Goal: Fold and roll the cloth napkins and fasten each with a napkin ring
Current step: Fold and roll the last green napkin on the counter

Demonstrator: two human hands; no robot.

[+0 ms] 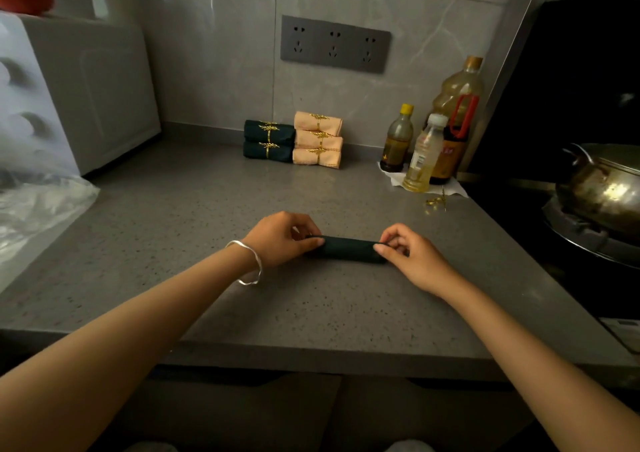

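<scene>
A dark green napkin, rolled into a tight tube, lies crosswise on the grey counter. My left hand pinches its left end and my right hand pinches its right end. At the back, by the wall, two green rolls are stacked beside three peach rolls; each carries a gold leaf ring. A loose gold napkin ring lies on the counter to the right, in front of the bottles.
Three oil and sauce bottles stand at the back right on a white paper. A wok sits on the stove at the right. A white appliance and a clear plastic bag fill the left side.
</scene>
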